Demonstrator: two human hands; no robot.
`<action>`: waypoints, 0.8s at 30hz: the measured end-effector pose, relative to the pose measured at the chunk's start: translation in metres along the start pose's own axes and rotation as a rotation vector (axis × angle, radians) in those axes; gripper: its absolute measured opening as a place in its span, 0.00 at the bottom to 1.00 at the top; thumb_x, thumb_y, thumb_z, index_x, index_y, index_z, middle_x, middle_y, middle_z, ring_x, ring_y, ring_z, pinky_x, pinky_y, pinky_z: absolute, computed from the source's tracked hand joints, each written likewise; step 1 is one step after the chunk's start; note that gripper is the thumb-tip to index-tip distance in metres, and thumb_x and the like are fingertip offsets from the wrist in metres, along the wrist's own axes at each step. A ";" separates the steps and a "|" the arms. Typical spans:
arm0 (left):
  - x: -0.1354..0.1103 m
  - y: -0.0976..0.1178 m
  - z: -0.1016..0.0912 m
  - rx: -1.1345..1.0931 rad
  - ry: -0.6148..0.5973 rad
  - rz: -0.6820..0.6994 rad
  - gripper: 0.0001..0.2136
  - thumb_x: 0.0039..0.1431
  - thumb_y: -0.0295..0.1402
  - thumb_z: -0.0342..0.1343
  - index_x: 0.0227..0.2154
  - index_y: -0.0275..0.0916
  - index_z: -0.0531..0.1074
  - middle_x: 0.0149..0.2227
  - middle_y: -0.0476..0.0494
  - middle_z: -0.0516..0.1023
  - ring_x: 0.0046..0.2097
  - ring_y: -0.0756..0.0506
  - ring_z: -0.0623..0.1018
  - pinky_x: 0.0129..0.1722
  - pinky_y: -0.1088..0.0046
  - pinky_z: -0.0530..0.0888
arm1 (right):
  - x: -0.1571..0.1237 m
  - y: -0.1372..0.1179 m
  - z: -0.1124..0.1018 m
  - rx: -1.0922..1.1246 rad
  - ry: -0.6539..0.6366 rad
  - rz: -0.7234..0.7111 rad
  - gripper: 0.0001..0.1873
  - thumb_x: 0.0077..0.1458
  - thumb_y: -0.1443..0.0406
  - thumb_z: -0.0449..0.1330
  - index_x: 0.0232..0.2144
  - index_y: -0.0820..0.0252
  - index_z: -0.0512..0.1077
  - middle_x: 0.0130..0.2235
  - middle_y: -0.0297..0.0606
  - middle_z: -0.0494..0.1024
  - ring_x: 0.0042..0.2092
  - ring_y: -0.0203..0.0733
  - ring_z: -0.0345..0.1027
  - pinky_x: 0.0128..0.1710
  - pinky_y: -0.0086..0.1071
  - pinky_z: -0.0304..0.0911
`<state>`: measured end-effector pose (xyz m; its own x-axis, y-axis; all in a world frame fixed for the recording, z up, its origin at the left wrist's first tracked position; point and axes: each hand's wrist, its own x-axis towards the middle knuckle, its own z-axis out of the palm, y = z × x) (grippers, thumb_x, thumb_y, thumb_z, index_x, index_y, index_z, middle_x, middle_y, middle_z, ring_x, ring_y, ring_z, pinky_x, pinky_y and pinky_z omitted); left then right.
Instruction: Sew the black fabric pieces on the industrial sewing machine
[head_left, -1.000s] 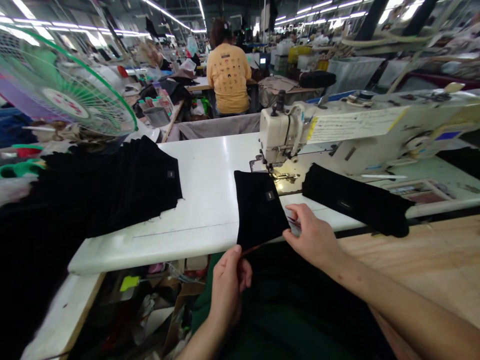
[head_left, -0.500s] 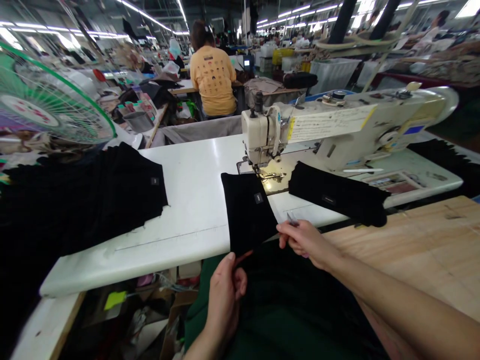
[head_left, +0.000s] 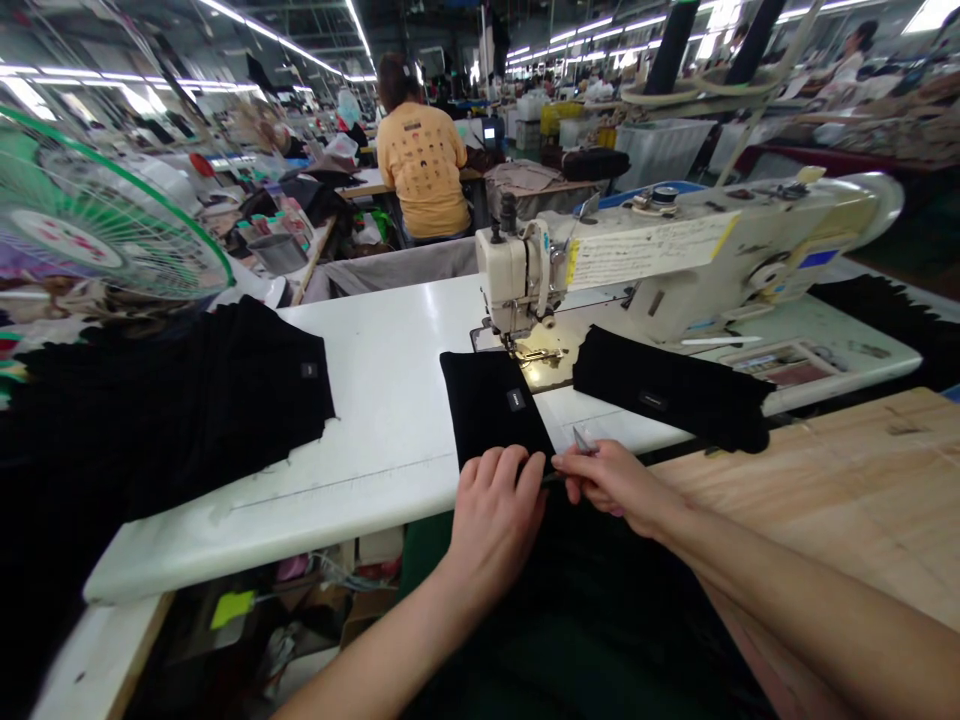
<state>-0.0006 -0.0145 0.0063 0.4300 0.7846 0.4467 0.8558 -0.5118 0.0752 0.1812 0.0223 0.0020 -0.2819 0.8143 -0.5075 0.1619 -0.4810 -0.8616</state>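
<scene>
A black fabric piece [head_left: 487, 405] with a small dark label lies on the sewing table, its far edge by the presser foot of the sewing machine [head_left: 514, 270]. My left hand [head_left: 499, 515] is palm down over the piece's near edge, fingers bent on the cloth and thumb hidden. My right hand [head_left: 611, 480] is closed at the near right corner, thumb and forefinger touching the cloth. A pointed metal tip, apparently of thread snips [head_left: 582, 441], sticks out from that hand; the rest is mostly hidden in the palm.
Another labelled black piece [head_left: 667, 390] lies right of the needle. A pile of black pieces [head_left: 187, 400] covers the table's left end. A green fan [head_left: 97, 220] stands at the left, a wooden board [head_left: 832, 480] at the right. A person in a yellow shirt [head_left: 421, 165] sits ahead.
My left hand has moved up and right, turning palm down onto the cloth's near edge. My right hand stays at the corner with the snips. The view has shifted slightly.
</scene>
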 end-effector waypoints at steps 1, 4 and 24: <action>0.005 0.000 0.005 0.013 -0.007 0.045 0.10 0.59 0.28 0.58 0.44 0.39 0.74 0.40 0.42 0.78 0.41 0.41 0.75 0.38 0.64 0.68 | 0.000 0.001 -0.001 -0.022 -0.007 -0.002 0.17 0.52 0.54 0.60 0.21 0.60 0.66 0.15 0.28 0.66 0.14 0.25 0.39 0.13 0.25 0.34; 0.008 -0.005 0.017 -0.026 0.020 0.127 0.05 0.63 0.27 0.54 0.39 0.37 0.74 0.35 0.44 0.78 0.36 0.44 0.74 0.35 0.66 0.67 | -0.002 0.006 -0.006 -0.237 0.095 -0.196 0.16 0.57 0.55 0.56 0.26 0.61 0.70 0.20 0.32 0.71 0.16 0.29 0.51 0.16 0.25 0.47; 0.065 -0.059 0.019 -0.040 -0.297 0.106 0.15 0.67 0.38 0.49 0.54 0.44 0.69 0.56 0.41 0.71 0.54 0.38 0.69 0.48 0.57 0.70 | 0.026 0.006 -0.022 -1.305 0.068 -1.198 0.11 0.65 0.72 0.48 0.35 0.62 0.70 0.35 0.37 0.75 0.31 0.37 0.67 0.26 0.32 0.54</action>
<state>-0.0171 0.0735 0.0139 0.5861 0.7912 0.1746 0.7924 -0.6047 0.0803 0.1958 0.0477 -0.0163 -0.7687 0.5195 0.3731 0.5025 0.8514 -0.1500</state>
